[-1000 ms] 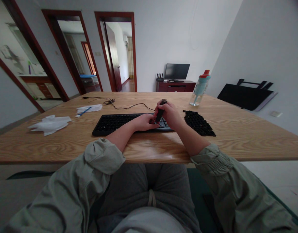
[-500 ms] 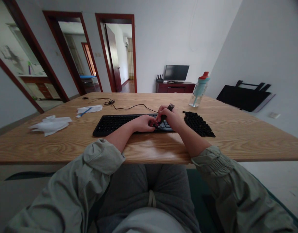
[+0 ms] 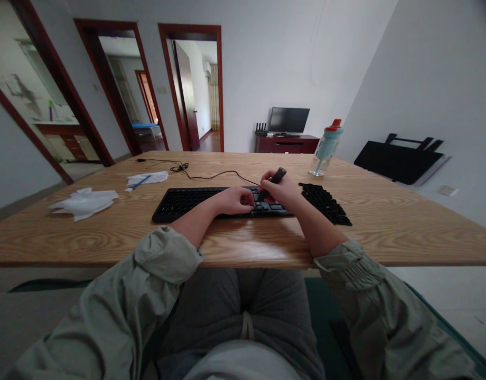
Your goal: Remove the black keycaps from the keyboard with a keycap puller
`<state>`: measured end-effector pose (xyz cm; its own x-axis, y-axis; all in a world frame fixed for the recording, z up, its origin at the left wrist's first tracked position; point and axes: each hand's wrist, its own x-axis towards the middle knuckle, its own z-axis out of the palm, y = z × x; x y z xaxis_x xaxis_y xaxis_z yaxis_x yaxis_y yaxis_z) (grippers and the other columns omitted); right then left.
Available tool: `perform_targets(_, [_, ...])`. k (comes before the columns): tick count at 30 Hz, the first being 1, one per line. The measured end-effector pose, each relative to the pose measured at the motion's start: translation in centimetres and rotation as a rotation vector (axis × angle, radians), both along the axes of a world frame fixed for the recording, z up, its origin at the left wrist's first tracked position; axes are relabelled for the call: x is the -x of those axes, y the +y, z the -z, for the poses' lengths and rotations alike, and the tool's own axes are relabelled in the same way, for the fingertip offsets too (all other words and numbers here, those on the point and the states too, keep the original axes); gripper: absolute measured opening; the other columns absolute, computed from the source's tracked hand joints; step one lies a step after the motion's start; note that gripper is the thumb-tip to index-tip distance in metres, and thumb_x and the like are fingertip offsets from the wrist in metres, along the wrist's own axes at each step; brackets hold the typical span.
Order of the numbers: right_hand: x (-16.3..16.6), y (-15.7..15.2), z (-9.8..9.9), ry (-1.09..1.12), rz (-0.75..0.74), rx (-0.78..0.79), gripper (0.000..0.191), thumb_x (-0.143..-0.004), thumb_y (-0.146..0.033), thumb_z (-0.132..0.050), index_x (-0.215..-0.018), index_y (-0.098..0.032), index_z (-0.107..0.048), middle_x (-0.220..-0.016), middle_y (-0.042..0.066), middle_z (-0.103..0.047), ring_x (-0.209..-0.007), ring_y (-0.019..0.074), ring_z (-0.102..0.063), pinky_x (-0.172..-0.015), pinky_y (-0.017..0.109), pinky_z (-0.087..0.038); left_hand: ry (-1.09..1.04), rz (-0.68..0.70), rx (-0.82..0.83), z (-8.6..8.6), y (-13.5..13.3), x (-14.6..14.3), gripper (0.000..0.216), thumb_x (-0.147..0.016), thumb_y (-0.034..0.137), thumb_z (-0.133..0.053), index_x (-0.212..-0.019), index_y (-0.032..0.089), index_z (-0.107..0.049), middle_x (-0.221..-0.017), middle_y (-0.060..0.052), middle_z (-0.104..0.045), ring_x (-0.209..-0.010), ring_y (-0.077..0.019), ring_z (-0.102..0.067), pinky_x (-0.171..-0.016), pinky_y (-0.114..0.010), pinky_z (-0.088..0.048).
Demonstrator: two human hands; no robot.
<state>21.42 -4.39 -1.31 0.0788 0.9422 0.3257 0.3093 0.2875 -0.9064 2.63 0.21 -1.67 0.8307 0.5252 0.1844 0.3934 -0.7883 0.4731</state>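
Observation:
A black keyboard (image 3: 183, 205) lies on the wooden table in front of me, its right part under my hands. My right hand (image 3: 280, 190) grips a dark, stick-like tool (image 3: 280, 175), tilted, with its lower end at the keys on the right of the keyboard. On the keyboard's front part, just left of the tool, rests my left hand (image 3: 235, 200). Its fingers are curled together; what they hold, if anything, is too small to make out. To the right of my right hand lies a flat patch of small black pieces that look like loose keycaps (image 3: 326, 204).
A clear bottle with a red lid (image 3: 325, 150) stands behind the black pieces. Crumpled white tissue (image 3: 84, 204) lies at the left, with a blue-and-white stick (image 3: 139, 182) on another tissue (image 3: 158, 177). The coiled keyboard cable (image 3: 180, 167) runs across the table's back.
My right hand has shifted slightly right, drawing apart from my left fingers, and the tool has moved right with it. My left hand stays at the keyboard.

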Motion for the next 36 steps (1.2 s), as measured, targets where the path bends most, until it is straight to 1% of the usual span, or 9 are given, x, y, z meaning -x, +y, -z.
perform_targets(3, [-0.1, 0.04, 0.0, 0.012, 0.021, -0.016, 0.013, -0.068, -0.023, -0.061, -0.078, -0.022, -0.053, -0.066, -0.001, -0.062, -0.048, 0.0124, -0.054, -0.041, 0.025, -0.045, -0.002, -0.016, 0.023, -0.01, -0.08, -0.01, 0.028, -0.072, 0.029, -0.064, -0.095, 0.015, -0.069, -0.071, 0.001, -0.06, -0.064, -0.0122, -0.052, -0.06, -0.024, -0.039])
perform_targets(5, [-0.08, 0.04, -0.11, -0.007, 0.039, -0.026, 0.015, -0.067, -0.021, -0.063, -0.078, -0.022, -0.052, -0.065, -0.002, -0.06, -0.049, 0.0119, -0.054, -0.042, 0.024, -0.047, 0.0, -0.018, 0.037, 0.01, -0.07, -0.02, 0.03, -0.072, 0.029, -0.064, -0.098, 0.015, -0.068, -0.072, 0.001, -0.059, -0.064, -0.0122, -0.052, -0.06, -0.024, -0.039])
perform_targets(12, [0.26, -0.13, -0.56, -0.047, 0.058, -0.048, 0.021, -0.066, -0.022, -0.064, -0.082, -0.021, -0.05, -0.064, -0.005, -0.051, -0.049, 0.0102, -0.05, -0.045, 0.023, -0.042, -0.023, -0.022, 0.024, 0.1, 0.51, 0.33, 0.027, -0.077, 0.029, -0.058, -0.098, 0.015, -0.07, -0.073, 0.0, -0.063, -0.067, -0.0128, -0.055, -0.062, -0.024, -0.041])
perform_targets(15, [0.27, -0.03, -0.41, -0.111, 0.063, -0.117, 0.02, -0.066, -0.023, -0.063, -0.082, -0.021, -0.052, -0.068, -0.004, -0.053, -0.057, 0.0119, -0.052, -0.053, 0.025, -0.044, 0.01, -0.031, 0.016, 0.06, 0.7, 0.57, 0.029, -0.077, 0.029, -0.059, -0.099, 0.015, -0.071, -0.076, -0.001, -0.066, -0.068, -0.0131, -0.057, -0.063, -0.024, -0.042])
perform_targets(18, [0.3, 0.05, -0.19, -0.217, 0.057, -0.187, 0.018, -0.066, -0.023, -0.061, -0.083, -0.019, -0.055, -0.075, -0.001, -0.057, -0.069, 0.0143, -0.054, -0.064, 0.028, -0.045, 0.048, -0.004, 0.014, -0.1, 0.64, 0.64, 0.029, -0.078, 0.03, -0.06, -0.098, 0.015, -0.073, -0.084, -0.003, -0.071, -0.074, -0.0138, -0.061, -0.07, -0.024, -0.044])
perform_targets(20, [0.36, 0.02, -0.1, -0.283, 0.05, -0.173, 0.015, -0.067, -0.023, -0.059, -0.082, -0.019, -0.057, -0.076, 0.0, -0.058, -0.071, 0.0151, -0.054, -0.067, 0.029, -0.044, 0.065, 0.006, 0.005, -0.26, 0.52, 0.62, 0.031, -0.078, 0.031, -0.06, -0.1, 0.015, -0.074, -0.086, -0.003, -0.071, -0.076, -0.0141, -0.061, -0.071, -0.024, -0.045])
perform_targets(25, [0.48, -0.13, -0.09, -0.362, 0.062, -0.139, 0.011, -0.07, -0.023, -0.056, -0.08, -0.019, -0.058, -0.075, 0.0, -0.059, -0.07, 0.0154, -0.052, -0.067, 0.03, -0.042, 0.091, -0.046, 0.006, -0.65, 0.38, 0.71, 0.04, -0.077, 0.035, -0.064, -0.111, 0.016, -0.071, -0.085, -0.003, -0.069, -0.07, -0.0129, -0.059, -0.063, -0.024, -0.043])
perform_targets(32, [0.71, -0.15, -0.16, -0.387, 0.061, -0.144, 0.01, -0.07, -0.022, -0.057, -0.08, -0.02, -0.057, -0.075, 0.001, -0.06, -0.069, 0.0152, -0.053, -0.066, 0.028, -0.042, 0.125, -0.057, -0.059, -0.7, 0.54, 0.87, 0.03, -0.079, 0.039, -0.065, -0.097, 0.017, -0.074, -0.085, -0.002, -0.071, -0.074, -0.0133, -0.06, -0.066, -0.023, -0.041])
perform_targets(36, [0.84, -0.14, -0.08, -0.455, 0.035, -0.168, 0.007, -0.071, -0.021, -0.058, -0.078, -0.019, -0.058, -0.076, 0.001, -0.061, -0.071, 0.015, -0.054, -0.068, 0.027, -0.042, 0.15, -0.067, -0.117, -0.69, 0.37, 0.66, 0.031, -0.079, 0.042, -0.066, -0.096, 0.017, -0.074, -0.083, -0.002, -0.071, -0.071, -0.0138, -0.059, -0.063, -0.024, -0.039])
